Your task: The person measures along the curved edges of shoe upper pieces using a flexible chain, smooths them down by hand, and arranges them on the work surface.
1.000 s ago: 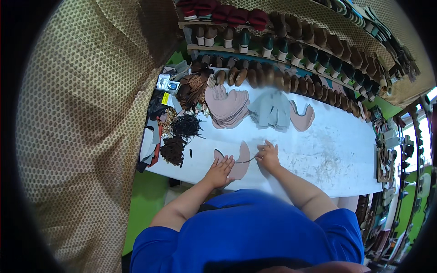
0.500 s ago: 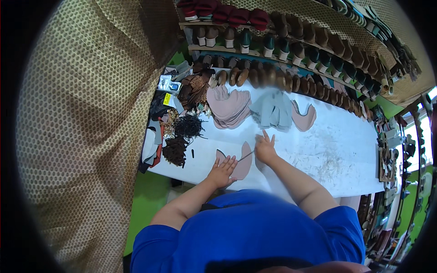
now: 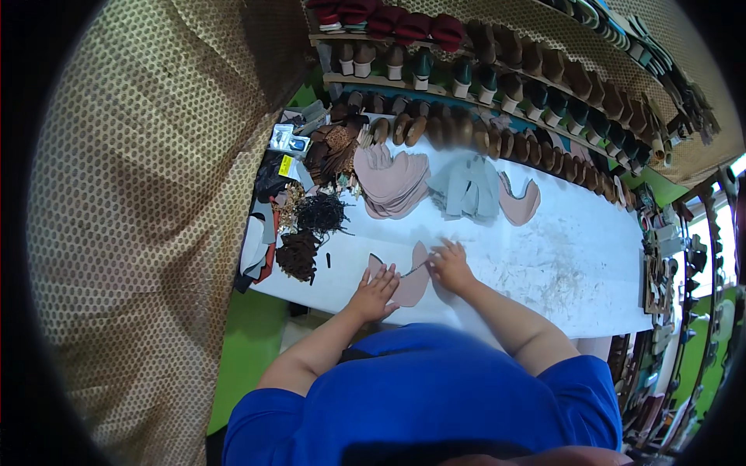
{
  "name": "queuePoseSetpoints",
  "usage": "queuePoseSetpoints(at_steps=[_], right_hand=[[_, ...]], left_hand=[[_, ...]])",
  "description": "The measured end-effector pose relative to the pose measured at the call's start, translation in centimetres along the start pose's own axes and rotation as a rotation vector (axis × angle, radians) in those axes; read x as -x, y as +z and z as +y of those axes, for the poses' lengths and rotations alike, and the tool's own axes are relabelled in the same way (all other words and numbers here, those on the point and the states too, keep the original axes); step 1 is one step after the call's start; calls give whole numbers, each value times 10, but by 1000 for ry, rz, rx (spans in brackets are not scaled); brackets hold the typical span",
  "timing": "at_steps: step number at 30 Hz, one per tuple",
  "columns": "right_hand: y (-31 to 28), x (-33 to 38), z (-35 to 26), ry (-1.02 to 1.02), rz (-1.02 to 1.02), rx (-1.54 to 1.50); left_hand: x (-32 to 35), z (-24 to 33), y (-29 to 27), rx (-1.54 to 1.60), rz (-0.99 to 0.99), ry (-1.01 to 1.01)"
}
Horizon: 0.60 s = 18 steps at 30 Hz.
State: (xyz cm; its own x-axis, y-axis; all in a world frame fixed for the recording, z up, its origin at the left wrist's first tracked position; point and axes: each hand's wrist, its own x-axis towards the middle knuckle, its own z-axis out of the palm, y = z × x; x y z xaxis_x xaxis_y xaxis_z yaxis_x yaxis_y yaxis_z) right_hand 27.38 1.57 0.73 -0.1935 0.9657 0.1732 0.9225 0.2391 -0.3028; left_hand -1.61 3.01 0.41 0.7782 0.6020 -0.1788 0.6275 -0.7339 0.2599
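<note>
Lying spread and flat, the fingers of the bare left hand (image 3: 374,295) cover the left part of a pale pink, curved, U-shaped flat piece (image 3: 412,290) and grip nothing. The fingers of the bare right hand (image 3: 452,269) are partly bent at the piece's right edge, by the far end of a thin dark strip (image 3: 414,271) that runs along the inner curve toward the left hand; whether they pinch it, I cannot tell. The pink piece is on the white-covered counter (image 3: 559,256), right in front of the person's blue shirt (image 3: 451,388). To its left are a small black stick-like item (image 3: 328,262), a dark brown bundle (image 3: 297,258) and a tangled heap of black strips (image 3: 320,214). Farther back stand, left to right, a stack of pale pink curved pieces (image 3: 392,186), a pile of grey flat pieces (image 3: 466,194) and a single pink curved piece (image 3: 519,206). Beyond them, brown rounded shoe forms (image 3: 466,140) line the back beneath shelves of white-heeled shoes (image 3: 422,70).
</note>
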Motion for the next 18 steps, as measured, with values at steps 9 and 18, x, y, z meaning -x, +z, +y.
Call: queuePoseSetpoints(at_steps=[9, 18], right_hand=[[11, 17, 0, -296, 32, -84], [15, 32, -23, -342, -10, -69]], left_hand=[[-2, 13, 1, 100, 219, 209], [0, -10, -5, 185, 254, 146]])
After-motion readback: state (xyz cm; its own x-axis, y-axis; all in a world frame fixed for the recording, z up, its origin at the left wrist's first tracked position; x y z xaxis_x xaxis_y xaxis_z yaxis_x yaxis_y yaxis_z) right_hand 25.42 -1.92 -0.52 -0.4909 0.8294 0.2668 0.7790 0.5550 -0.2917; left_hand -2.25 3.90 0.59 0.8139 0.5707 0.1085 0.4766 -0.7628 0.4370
